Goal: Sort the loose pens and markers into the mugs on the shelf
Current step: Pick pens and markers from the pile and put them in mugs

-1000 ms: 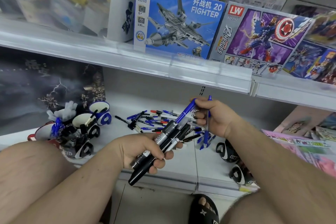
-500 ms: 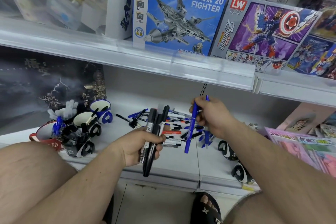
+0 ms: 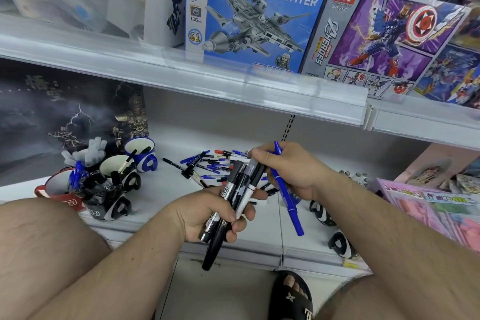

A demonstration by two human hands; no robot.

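Note:
My left hand (image 3: 207, 213) grips a bundle of black markers (image 3: 235, 197), held nearly upright over the lower shelf. My right hand (image 3: 288, 171) holds blue pens (image 3: 287, 195) that hang down past the palm, and its fingertips touch the top of the marker bundle. Behind both hands a pile of loose pens (image 3: 213, 163), blue, black and red, lies on the white shelf (image 3: 161, 189). At the left stand several mugs: a red mug (image 3: 55, 189) with blue pens, a black-and-white mug (image 3: 114, 209) with black markers, a white mug (image 3: 117, 166), and a blue mug (image 3: 141, 153).
An upper shelf edge (image 3: 233, 86) overhangs the work area, carrying toy boxes (image 3: 254, 13). Two black-and-white mugs (image 3: 340, 244) lie on their sides at the right. Pink packets (image 3: 428, 205) fill the far right. My knees and a sandalled foot (image 3: 291, 296) are below.
My right hand moved left until its fingertips met the tops of the black markers. The blue pens swung with it. The left hand kept hold of its bundle.

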